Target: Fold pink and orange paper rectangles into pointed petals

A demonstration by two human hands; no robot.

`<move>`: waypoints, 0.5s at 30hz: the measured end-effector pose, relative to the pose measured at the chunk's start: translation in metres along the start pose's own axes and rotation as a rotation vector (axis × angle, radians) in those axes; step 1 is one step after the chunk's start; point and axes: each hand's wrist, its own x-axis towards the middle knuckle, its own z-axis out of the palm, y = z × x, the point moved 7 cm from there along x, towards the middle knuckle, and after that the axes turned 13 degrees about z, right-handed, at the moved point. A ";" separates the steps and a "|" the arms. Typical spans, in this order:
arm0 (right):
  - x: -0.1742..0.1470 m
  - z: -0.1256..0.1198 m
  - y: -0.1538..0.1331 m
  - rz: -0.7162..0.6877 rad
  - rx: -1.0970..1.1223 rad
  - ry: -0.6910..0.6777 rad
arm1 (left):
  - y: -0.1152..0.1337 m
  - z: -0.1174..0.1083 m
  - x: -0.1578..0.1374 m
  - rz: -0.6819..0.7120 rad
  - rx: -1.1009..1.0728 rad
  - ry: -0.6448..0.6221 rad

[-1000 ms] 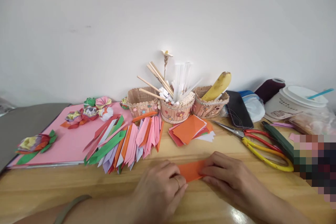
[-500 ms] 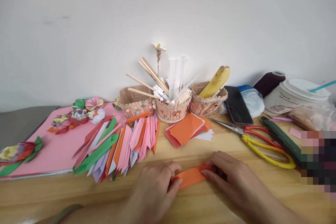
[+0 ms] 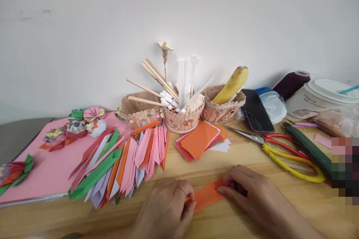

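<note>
A folded strip of orange paper [image 3: 207,195] lies low over the wooden table between my two hands. My left hand [image 3: 169,205], with a ring on one finger, pinches its left end between thumb and forefinger. On the other end, my right hand [image 3: 248,190] is closed with its thumb on the paper and its fingers curled behind. Beyond the strip sits a small stack of paper pieces [image 3: 198,140], mostly orange with red and white ones. To the left rests a row of folded paper strips [image 3: 129,164] in pink, orange, green, lilac and white.
Scissors [image 3: 291,157] with red and yellow handles lie at right, beside a dark green tool [image 3: 307,147] and a phone [image 3: 256,112]. Decorated baskets [image 3: 183,121] holding sticks and a banana [image 3: 231,84] stand along the wall. Paper flowers [image 3: 75,129] rest on a pink sheet [image 3: 56,168].
The view has shifted slightly and come a little closer. Both hands still hold the orange paper strip, whose left end now sits a bit lower in view.
</note>
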 end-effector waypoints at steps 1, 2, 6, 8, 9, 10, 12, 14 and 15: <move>0.000 0.000 0.000 -0.001 -0.001 0.000 | 0.001 -0.002 0.000 0.024 0.001 0.030; 0.000 0.000 0.000 0.001 -0.005 -0.001 | 0.002 -0.003 0.000 0.040 0.000 0.052; 0.001 -0.002 -0.002 0.005 -0.023 0.000 | 0.003 -0.005 -0.001 0.071 0.004 0.087; 0.002 -0.001 -0.003 0.015 -0.036 -0.007 | 0.004 -0.006 -0.001 0.084 0.011 0.093; 0.002 -0.002 -0.003 0.023 -0.046 -0.010 | 0.005 -0.006 0.000 0.090 0.016 0.096; 0.003 -0.002 -0.003 0.030 -0.060 -0.010 | 0.006 -0.006 0.000 0.096 0.022 0.099; 0.004 -0.001 -0.004 0.039 -0.093 -0.014 | 0.007 -0.006 0.001 0.109 0.032 0.103; 0.005 -0.001 -0.004 0.047 -0.123 -0.023 | 0.008 -0.006 0.001 0.117 0.039 0.106; 0.005 -0.001 -0.005 0.050 -0.134 -0.025 | 0.008 -0.006 0.001 0.118 0.042 0.106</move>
